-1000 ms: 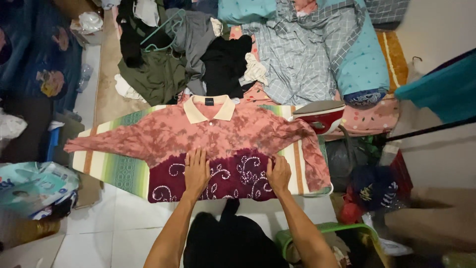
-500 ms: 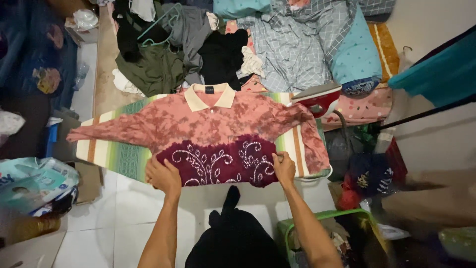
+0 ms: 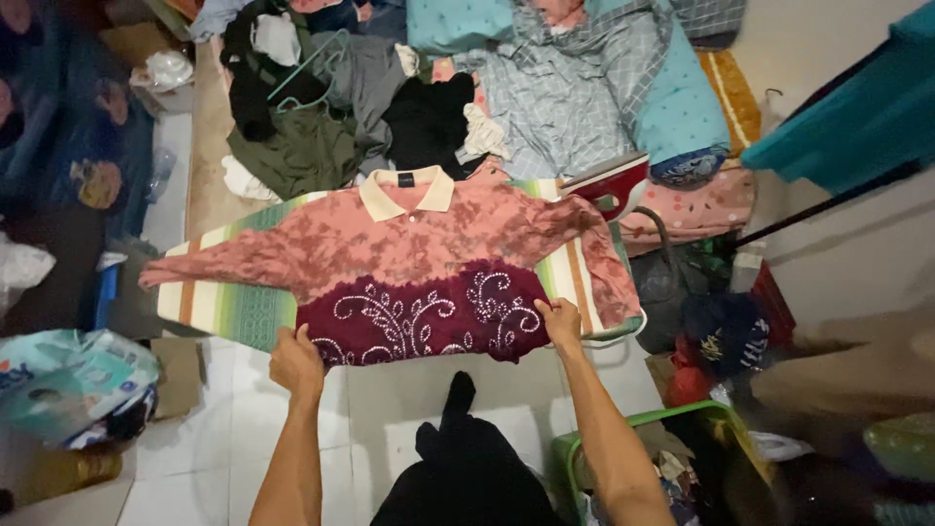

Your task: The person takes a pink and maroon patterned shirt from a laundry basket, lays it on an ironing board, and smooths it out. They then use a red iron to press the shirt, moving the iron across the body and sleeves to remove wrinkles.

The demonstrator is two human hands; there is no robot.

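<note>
The pink tie-dye cotton polo shirt with maroon patterned hem (image 3: 419, 273) lies flat on the striped green ironing board (image 3: 234, 307). The left hand (image 3: 295, 358) pinches the hem's left corner, fingers curled shut; the right hand (image 3: 563, 321) pinches its right corner. This looks like straightening the hem; pulling evenly seems needed next.

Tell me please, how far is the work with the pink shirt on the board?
Done: the shirt lies face up on the striped ironing board, collar away from the person, sleeves spread. In hand: the left hand and right hand each grip a corner of the dark red hem at the near edge. Left: the iron stands untouched at the board's right end, and the sleeves look creased.
</note>
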